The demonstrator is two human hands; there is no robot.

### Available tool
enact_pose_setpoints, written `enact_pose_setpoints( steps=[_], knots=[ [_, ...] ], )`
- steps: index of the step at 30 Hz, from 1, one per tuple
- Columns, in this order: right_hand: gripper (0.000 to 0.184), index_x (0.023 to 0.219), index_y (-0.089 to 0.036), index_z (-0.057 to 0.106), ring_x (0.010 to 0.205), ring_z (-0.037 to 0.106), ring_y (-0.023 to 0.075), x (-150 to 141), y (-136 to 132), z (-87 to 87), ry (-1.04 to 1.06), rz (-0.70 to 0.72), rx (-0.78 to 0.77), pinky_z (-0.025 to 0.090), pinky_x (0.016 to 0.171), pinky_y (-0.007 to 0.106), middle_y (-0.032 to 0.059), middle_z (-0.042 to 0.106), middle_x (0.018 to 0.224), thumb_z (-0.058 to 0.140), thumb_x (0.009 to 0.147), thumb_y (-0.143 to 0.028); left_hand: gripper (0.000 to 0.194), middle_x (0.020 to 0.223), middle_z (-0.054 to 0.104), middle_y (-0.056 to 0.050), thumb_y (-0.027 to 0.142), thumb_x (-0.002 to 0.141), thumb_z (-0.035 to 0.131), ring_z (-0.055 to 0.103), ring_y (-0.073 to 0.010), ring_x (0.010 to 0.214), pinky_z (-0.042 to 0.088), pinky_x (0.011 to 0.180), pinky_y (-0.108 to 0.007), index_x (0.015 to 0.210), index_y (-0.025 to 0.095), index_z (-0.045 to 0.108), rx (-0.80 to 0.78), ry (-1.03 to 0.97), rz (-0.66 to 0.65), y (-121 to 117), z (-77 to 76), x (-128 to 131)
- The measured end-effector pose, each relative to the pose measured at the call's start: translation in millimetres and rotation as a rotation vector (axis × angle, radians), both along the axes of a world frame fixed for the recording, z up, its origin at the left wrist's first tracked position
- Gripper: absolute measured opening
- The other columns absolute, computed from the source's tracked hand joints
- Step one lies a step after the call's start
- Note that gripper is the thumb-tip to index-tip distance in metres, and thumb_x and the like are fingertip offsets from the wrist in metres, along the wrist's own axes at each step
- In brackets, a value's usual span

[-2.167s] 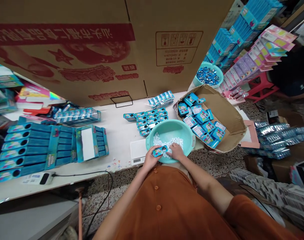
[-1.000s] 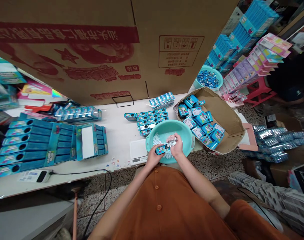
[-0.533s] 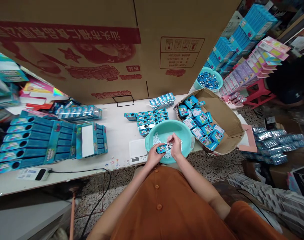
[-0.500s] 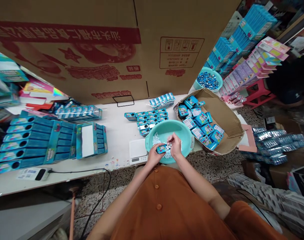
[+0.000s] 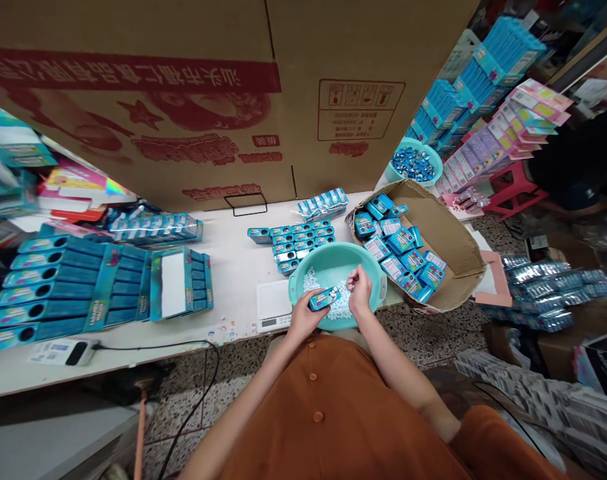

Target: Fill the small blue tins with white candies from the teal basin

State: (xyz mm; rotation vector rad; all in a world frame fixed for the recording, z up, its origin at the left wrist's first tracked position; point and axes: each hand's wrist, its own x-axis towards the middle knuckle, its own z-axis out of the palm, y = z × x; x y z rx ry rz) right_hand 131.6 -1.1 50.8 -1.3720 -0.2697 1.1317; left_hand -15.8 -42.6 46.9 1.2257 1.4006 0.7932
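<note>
At 12 o'clock over the teal basin (image 5: 313, 260), I had the left hand (image 5: 303, 319) gripping a blue tin (image 5: 325, 299) and the right hand (image 5: 359, 288) pinched at the fingertips; a tilt or slack pinch risked scattering white mints (image 5: 341, 308).

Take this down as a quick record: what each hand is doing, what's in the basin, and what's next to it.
Left hand: holds a small blue tin over the basin
Right hand: fingertips together above the white pieces; contents cannot be told
Basin: teal plastic basin with small white pieces
Nearby: white digital scale to the left; rows of blue tins behind; cardboard box of blue packs to the right
</note>
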Motion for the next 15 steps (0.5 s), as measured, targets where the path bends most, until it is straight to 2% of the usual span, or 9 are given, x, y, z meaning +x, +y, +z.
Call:
enact_pose_setpoints(
  steps=[2, 4, 8, 11, 15],
  knots=[
    [0.036, 0.060, -0.020, 0.053, 0.048, 0.044, 0.0107, 12, -3, -13.4, -0.122, 0.086, -0.036, 0.033, 0.048, 0.024, -0.0019, 0.052, 0.055, 0.051, 0.078, -0.051, 0.046, 0.111, 0.064, -0.007, 0.031, 0.065, 0.070, 0.059, -0.0218, 0.102, 0.045, 0.092, -0.035, 0.109, 0.019, 0.061, -0.028, 0.053, -0.005, 1, 2.7, -2],
    [0.037, 0.061, -0.019, 0.059, 0.061, 0.054, 0.0152, 23, -8, -30.0, -0.258, 0.229, -0.105, 0.041, 0.062, 0.026, 0.0018, 0.061, 0.064, 0.050, 0.077, -0.051, 0.046, 0.104, 0.066, -0.008, 0.032, 0.065, 0.070, 0.061, -0.0233, 0.096, 0.047, 0.088, -0.037, 0.107, 0.017, 0.062, -0.105, 0.170, -0.026, 2, -0.9, -4],
    [0.040, 0.063, -0.020, 0.067, 0.089, 0.060, 0.0229, 37, -23, -64.5, -0.467, 0.464, -0.216, 0.039, 0.086, 0.030, 0.0053, 0.069, 0.081, 0.047, 0.077, -0.052, 0.041, 0.102, 0.065, -0.008, 0.026, 0.064, 0.070, 0.060, -0.0248, 0.098, 0.046, 0.089, -0.038, 0.104, 0.018, 0.064, -0.040, 0.377, -0.125, 1, -12.1, -9],
    [0.042, 0.068, -0.021, 0.068, 0.094, 0.060, 0.0237, 41, -33, -83.1, -0.532, 0.487, -0.242, 0.039, 0.089, 0.030, 0.0053, 0.070, 0.088, 0.044, 0.079, -0.054, 0.042, 0.102, 0.065, -0.008, 0.030, 0.066, 0.069, 0.060, -0.0240, 0.097, 0.047, 0.088, -0.038, 0.106, 0.018, 0.062, -0.014, 0.386, -0.136, -3, -9.4, -11],
    [0.043, 0.072, -0.020, 0.068, 0.091, 0.060, 0.0232, 42, -39, -94.3, -0.554, 0.465, -0.262, 0.040, 0.086, 0.030, 0.0058, 0.069, 0.087, 0.044, 0.078, -0.055, 0.040, 0.107, 0.064, -0.006, 0.031, 0.069, 0.067, 0.060, -0.0216, 0.101, 0.046, 0.090, -0.035, 0.107, 0.022, 0.062, 0.097, 0.289, -0.142, -4, -1.3, -11]
  ],
)
